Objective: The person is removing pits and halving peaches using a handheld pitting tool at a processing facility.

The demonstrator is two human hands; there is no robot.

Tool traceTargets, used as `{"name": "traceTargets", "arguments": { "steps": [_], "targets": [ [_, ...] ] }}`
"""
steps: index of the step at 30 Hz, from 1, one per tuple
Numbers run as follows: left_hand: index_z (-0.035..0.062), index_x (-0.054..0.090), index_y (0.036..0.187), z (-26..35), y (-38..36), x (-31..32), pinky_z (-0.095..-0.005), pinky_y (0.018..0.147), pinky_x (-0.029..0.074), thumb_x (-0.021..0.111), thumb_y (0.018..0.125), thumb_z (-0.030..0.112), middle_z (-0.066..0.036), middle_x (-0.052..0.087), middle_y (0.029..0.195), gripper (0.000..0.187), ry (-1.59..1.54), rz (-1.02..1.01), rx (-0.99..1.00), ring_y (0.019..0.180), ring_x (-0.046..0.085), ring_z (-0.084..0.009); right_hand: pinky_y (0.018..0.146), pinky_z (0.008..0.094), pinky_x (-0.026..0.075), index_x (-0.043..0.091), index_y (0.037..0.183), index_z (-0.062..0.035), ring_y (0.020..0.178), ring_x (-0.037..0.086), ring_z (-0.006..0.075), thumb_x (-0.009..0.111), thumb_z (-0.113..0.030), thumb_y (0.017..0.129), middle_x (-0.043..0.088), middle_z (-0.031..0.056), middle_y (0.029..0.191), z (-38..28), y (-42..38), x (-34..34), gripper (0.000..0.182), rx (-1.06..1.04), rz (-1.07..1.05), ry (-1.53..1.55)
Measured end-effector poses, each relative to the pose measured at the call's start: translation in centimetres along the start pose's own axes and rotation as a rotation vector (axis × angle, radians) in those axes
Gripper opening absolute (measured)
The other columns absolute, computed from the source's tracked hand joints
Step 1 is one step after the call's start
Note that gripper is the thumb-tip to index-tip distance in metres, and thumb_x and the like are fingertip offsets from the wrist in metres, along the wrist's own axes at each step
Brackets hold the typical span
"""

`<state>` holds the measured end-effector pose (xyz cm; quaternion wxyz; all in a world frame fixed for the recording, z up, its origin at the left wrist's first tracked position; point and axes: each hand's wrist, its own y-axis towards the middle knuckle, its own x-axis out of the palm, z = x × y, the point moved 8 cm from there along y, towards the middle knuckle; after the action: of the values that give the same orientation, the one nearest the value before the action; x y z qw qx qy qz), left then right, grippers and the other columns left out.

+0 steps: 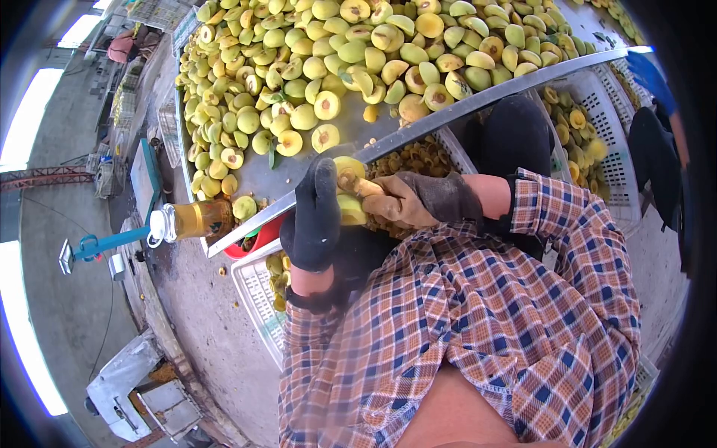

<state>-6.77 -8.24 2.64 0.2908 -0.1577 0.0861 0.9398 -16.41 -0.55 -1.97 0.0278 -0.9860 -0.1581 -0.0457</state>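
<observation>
My left hand [317,216], in a dark glove, is closed around a yellow-green halved fruit [351,210], with another cut piece [346,166] above it. In a brown and dark glove, my right hand [418,198] grips a short wooden-handled tool [361,184], whose tip meets the fruit between my hands. The working end is hidden. Just beyond my hands, many halved fruits [314,67], some showing brown centres, are heaped on a metal table [373,139] with a raised edge.
A crate of pits [457,149] sits below the table edge. At right is a white crate of halves [609,142], beside another person's blue sleeve [648,78]. At left are a jar of amber liquid [196,221], a red basin [263,237] and another white crate [254,295].
</observation>
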Motion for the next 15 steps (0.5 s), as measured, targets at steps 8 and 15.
{"name": "traceTargets", "arguments": {
  "steps": [8, 15],
  "targets": [
    [-0.0027, 0.062, 0.115, 0.0, -0.1, 0.8, -0.0315, 0.086, 0.050, 0.038, 0.105, 0.029, -0.012, 0.066, 0.107, 0.041, -0.035, -0.100, -0.064, 0.095, 0.063, -0.0171, 0.052, 0.0269, 0.038, 0.058, 0.082, -0.0090, 0.057, 0.049, 0.0091, 0.051, -0.038, 0.095, 0.049, -0.0012, 0.063, 0.3, -1.2, -0.1, 0.032, -0.039, 0.098, -0.086],
    [-0.0025, 0.063, 0.107, 1.9, -0.1, 1.8, -0.0335, 0.083, 0.050, 0.042, 0.103, 0.019, -0.013, 0.066, 0.096, 0.030, -0.012, -0.168, 0.038, 0.090, 0.063, -0.0198, 0.028, 0.0262, 0.021, 0.055, 0.088, -0.0108, 0.036, 0.024, 0.0074, 0.046, -0.030, 0.099, 0.039, -0.0004, 0.058, 2.3, -3.4, 4.9, 0.024, 0.547, -0.681, 1.284]
  ]
}}
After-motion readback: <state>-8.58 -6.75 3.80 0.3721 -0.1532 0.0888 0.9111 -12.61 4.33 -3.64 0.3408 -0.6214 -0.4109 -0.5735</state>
